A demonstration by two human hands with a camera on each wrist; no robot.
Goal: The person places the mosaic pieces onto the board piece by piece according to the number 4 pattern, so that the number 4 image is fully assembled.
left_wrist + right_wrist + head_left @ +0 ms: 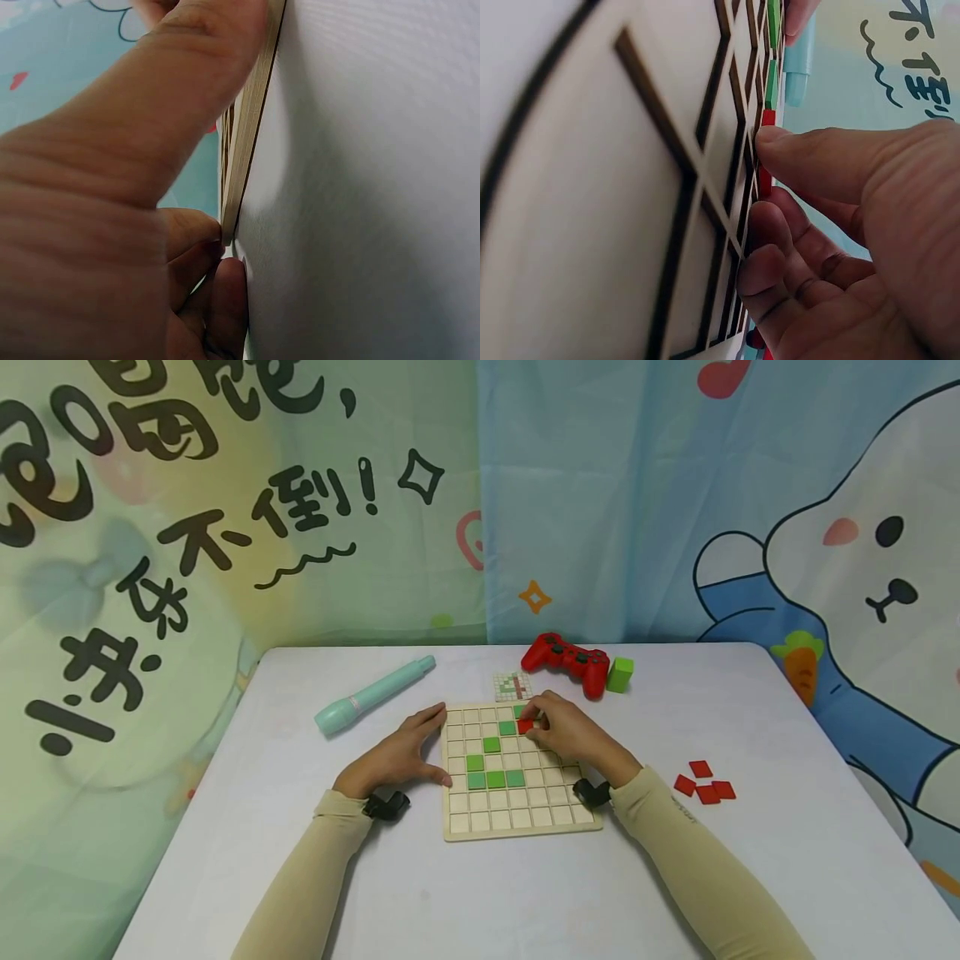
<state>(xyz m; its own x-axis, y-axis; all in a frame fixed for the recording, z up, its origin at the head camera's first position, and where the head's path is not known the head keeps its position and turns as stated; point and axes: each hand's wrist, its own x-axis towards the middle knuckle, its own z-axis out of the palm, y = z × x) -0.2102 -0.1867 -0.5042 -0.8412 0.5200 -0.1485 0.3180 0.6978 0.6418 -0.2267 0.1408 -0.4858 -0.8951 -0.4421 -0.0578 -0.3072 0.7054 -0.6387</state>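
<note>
My right hand (566,727) pinches a red tile (525,726), likely seating it; release should follow. My uncurled left hand (396,755) touches the left edge of the grid board (480,821).

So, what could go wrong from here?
The right grip might nudge the neighbouring green tile while handling the red tile, since the two sit side by side. The board could shift if the left grip at its edge pushes it. And the right sleeve might sweep the loose red tiles, which lie close beside it.
</note>
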